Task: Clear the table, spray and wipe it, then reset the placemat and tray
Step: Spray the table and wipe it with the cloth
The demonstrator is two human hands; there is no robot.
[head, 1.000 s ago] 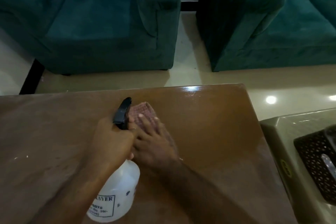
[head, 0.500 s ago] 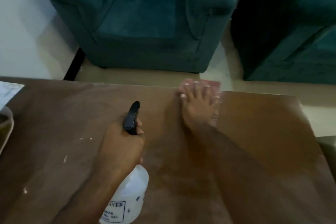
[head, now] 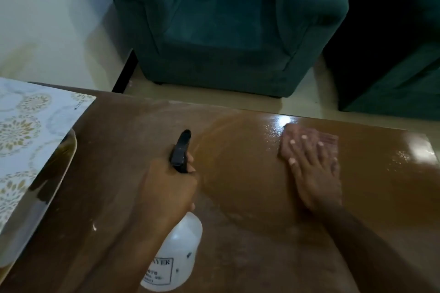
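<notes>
My left hand (head: 166,188) grips the neck of a white spray bottle (head: 178,254) with a black trigger head, held above the brown wooden table (head: 238,233). My right hand (head: 314,173) lies flat on a pinkish cloth (head: 326,140) near the table's far right edge, fingers spread over it. The table surface around the cloth shines wet. A white placemat (head: 21,140) with gold floral circles lies at the left, partly over the rim of a tray (head: 57,173).
A teal armchair (head: 228,31) stands beyond the table's far edge, with a second teal seat (head: 404,66) to its right. A pale floor strip (head: 297,102) runs between them and the table. A white wall (head: 47,19) is at the far left.
My right hand slid the cloth from beside the bottle out to the far edge, then right along it. The view turned left, bringing the placemat and tray in. My left hand keeps the bottle.
</notes>
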